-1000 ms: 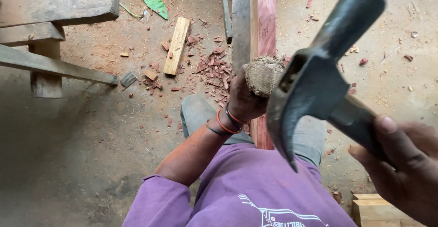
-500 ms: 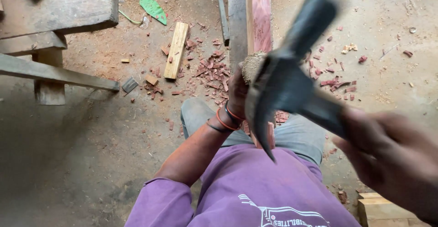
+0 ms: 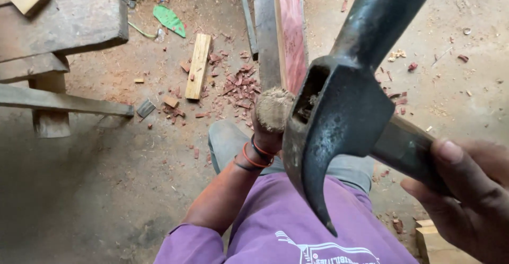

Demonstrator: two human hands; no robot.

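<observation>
Hammer [image 3: 339,110] gripped in right hand [image 3: 466,190], left hand [image 3: 265,131] steadying reddish plank [image 3: 290,31]

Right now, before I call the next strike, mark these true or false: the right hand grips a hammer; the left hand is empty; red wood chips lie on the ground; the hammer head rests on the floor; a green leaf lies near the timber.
1. The right hand grips a hammer: true.
2. The left hand is empty: false, it holds a rough wooden butt against the reddish plank.
3. Red wood chips lie on the ground: true.
4. The hammer head rests on the floor: false, it is raised in the air.
5. A green leaf lies near the timber: true.
</observation>
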